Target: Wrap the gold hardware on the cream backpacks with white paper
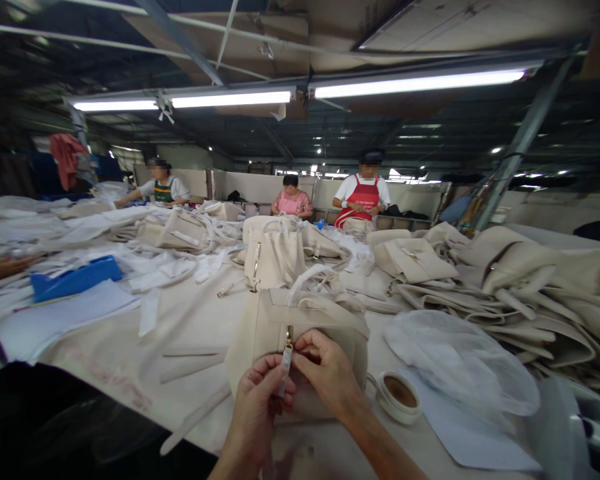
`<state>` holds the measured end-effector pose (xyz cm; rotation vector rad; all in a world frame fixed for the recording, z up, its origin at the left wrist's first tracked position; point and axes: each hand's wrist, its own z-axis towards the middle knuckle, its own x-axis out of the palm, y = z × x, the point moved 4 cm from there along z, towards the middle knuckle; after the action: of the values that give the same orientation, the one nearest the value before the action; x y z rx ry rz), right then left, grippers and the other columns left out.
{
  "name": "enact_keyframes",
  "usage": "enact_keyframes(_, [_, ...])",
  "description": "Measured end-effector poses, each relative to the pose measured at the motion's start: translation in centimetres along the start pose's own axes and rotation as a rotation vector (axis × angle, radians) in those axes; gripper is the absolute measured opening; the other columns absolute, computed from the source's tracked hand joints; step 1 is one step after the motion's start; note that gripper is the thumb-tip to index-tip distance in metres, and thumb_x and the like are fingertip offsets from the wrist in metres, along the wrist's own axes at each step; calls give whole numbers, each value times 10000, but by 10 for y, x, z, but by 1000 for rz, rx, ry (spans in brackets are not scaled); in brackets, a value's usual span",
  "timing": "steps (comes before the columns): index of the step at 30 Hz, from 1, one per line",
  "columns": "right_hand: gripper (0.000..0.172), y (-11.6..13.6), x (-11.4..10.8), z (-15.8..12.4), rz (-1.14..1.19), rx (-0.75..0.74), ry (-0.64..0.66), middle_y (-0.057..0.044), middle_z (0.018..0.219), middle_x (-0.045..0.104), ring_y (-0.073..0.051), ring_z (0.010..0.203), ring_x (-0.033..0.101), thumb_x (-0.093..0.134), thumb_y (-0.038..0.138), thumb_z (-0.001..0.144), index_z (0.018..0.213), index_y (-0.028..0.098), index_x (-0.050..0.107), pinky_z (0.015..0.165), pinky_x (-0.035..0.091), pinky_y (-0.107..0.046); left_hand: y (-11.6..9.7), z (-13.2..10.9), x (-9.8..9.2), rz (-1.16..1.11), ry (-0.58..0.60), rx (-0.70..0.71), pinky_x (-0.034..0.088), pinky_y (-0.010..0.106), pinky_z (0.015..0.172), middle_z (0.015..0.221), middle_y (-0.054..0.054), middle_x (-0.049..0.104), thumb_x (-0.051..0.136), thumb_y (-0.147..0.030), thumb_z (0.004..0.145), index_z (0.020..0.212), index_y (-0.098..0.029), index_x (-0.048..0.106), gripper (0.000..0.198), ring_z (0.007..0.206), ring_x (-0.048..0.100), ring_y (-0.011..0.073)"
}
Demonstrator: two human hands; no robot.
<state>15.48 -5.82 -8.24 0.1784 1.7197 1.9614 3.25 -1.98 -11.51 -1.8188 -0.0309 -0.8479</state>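
Observation:
A cream handbag (pixel 253 320) lies on the table right in front of me, its handles partly wrapped in white material. From a gold metal fitting (pixel 289 335) on its face hangs a small pale tab (pixel 287 360) with a whitish wrapping. My left hand (pixel 263 387) pinches this tab between thumb and fingers. Close by on the right, my right hand (pixel 325 370) has its thumb and fingertips pressed together beside the fitting and the tab's top. What those fingertips hold, if anything, is too small to make out.
A round white tub of brown stuff (pixel 400 395) stands right of the bag, near a clear plastic bag (pixel 465 360). Cream bag pieces (pixel 535 320) pile up at right. Another handbag (pixel 275 257) stands behind. A blue holder (pixel 77 277) lies left. Several people work across the table.

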Motion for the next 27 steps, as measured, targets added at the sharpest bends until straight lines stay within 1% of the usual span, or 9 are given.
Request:
enact_keyframes(5, [73, 3, 3, -8, 9, -107, -119, -15, 776, 705, -178, 740, 642, 600, 276, 787, 814, 208, 599, 686, 461, -271, 3, 2, -2, 48, -16, 63, 355, 168, 428, 553, 9, 632, 867, -479, 567, 747, -135, 627, 456, 423, 506, 76])
enact_keyframes(8, [96, 7, 3, -13, -16, -120, -160, -31, 838, 722, -198, 808, 660, 597, 253, 794, 877, 207, 609, 730, 470, -286, 4, 1, -3, 69, -16, 98, 377, 174, 442, 561, 3, 630, 854, -491, 601, 738, -145, 605, 448, 439, 523, 85])
enact_keyframes(12, [91, 8, 0, -12, -99, -107, -210, -4, 735, 677, -173, 676, 605, 639, 266, 752, 812, 210, 599, 646, 447, -278, 4, -3, -1, 103, 1, 140, 399, 181, 464, 559, 5, 635, 842, -505, 631, 739, -153, 585, 449, 454, 545, 96])
enact_keyframes(14, [92, 7, 1, -10, -56, -93, -185, 11, 672, 645, -153, 625, 573, 639, 278, 742, 758, 210, 580, 608, 429, -265, 4, -4, -1, 119, 4, 160, 403, 184, 468, 554, 7, 637, 838, -522, 636, 732, -158, 566, 465, 457, 551, 101])
enact_keyframes(16, [113, 4, 3, -8, 102, -23, -126, 33, 620, 612, -116, 512, 504, 619, 302, 727, 756, 209, 560, 505, 376, -243, 6, -3, -1, 125, -4, 177, 402, 186, 468, 550, 6, 637, 831, -544, 643, 728, -164, 542, 485, 457, 555, 103])
enact_keyframes(18, [156, 3, 7, -9, 308, 85, -73, 62, 594, 587, -62, 381, 366, 595, 303, 680, 791, 208, 543, 400, 252, -219, 8, -2, -2, 123, -18, 191, 399, 187, 466, 552, 5, 638, 827, -558, 645, 727, -169, 521, 501, 459, 561, 106])
enact_keyframes(20, [237, 5, 10, -11, 489, 194, -38, 64, 640, 615, -23, 333, 273, 579, 263, 609, 833, 205, 527, 373, 138, -200, 9, -2, -2, 111, -28, 207, 394, 185, 464, 554, 3, 641, 831, -552, 645, 728, -177, 493, 512, 464, 565, 109])
enact_keyframes(23, [361, 8, 11, -16, 724, 344, -20, 10, 780, 694, -6, 359, 310, 614, 191, 519, 862, 207, 504, 385, 105, -173, 9, -2, -2, 66, -36, 226, 381, 180, 457, 555, -11, 643, 841, -524, 649, 781, -204, 435, 533, 457, 558, 111])
enact_keyframes(27, [438, 2, 13, -16, 974, 532, 13, -34, 792, 708, 21, 386, 273, 702, 105, 428, 806, 189, 498, 396, 104, -144, 9, -2, -1, 47, -41, 253, 373, 174, 456, 564, -22, 648, 843, -512, 658, 879, -226, 418, 557, 450, 538, 109])
